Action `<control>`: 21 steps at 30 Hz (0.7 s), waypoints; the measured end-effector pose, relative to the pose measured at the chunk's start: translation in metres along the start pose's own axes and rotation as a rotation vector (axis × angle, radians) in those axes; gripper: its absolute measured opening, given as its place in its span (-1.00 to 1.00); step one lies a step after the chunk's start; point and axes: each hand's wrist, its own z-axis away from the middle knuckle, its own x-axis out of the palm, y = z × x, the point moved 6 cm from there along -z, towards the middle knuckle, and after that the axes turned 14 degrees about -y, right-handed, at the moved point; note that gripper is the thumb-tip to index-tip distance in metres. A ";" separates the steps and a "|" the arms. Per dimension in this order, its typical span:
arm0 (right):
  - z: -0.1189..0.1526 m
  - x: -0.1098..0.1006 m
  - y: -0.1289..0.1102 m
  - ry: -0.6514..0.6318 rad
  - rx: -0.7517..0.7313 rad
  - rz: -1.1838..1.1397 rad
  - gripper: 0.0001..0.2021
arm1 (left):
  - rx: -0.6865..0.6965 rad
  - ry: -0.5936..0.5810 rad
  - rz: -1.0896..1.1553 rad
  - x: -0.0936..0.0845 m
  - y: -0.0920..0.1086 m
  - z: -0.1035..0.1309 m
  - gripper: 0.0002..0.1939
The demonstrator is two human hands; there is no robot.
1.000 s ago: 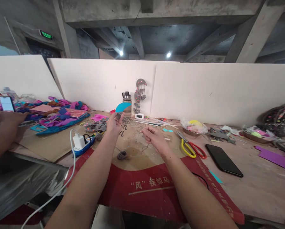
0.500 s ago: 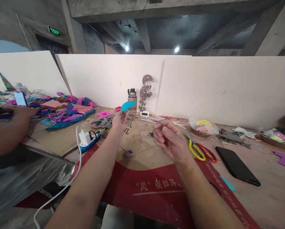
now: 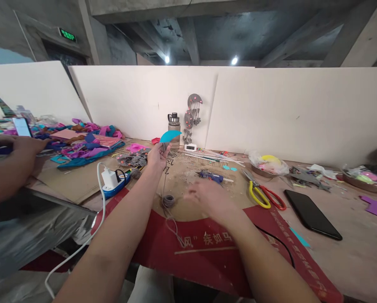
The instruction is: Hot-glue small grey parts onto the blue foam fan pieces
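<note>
My left hand [image 3: 157, 156] is closed on a blue crescent piece [image 3: 170, 136], held up in front of a bottle [image 3: 174, 126]. A grey cord [image 3: 164, 181] hangs from that hand down to a small coil [image 3: 168, 201] on the board, and a loose loop lies on the red part. My right hand [image 3: 204, 195] is blurred over the middle of the board, to the right of the coil; its fingers are smeared by motion. Just beyond it lies a dark blue glue gun [image 3: 215, 177].
Scissors [image 3: 260, 195] with yellow and red handles and a black phone [image 3: 311, 213] lie at right. A blue power strip [image 3: 117, 186] with a white plug is at left. Grey hanging ornaments [image 3: 193, 113] stand against the white panel. Another person's hand [image 3: 28, 147] is far left.
My right hand has moved left and down, its fingers now blurred. The cord stretched between my hands now hangs slack toward the coil. The glue gun has come into view.
</note>
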 end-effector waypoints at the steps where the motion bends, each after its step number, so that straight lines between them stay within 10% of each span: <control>1: -0.004 -0.003 0.007 0.035 0.013 0.100 -0.76 | -0.003 -0.003 -0.004 0.002 -0.001 0.002 -0.91; 4: -0.007 -0.025 0.038 0.242 0.185 0.265 -0.69 | -0.010 -0.030 -0.007 0.008 -0.006 0.008 -0.93; 9: -0.005 -0.028 0.098 0.227 0.544 0.471 -0.76 | 0.007 -0.144 -0.040 0.018 -0.017 0.015 -0.92; 21: -0.012 -0.016 0.162 0.195 0.706 0.158 -0.92 | -0.013 -0.296 -0.151 0.034 -0.024 0.028 -0.92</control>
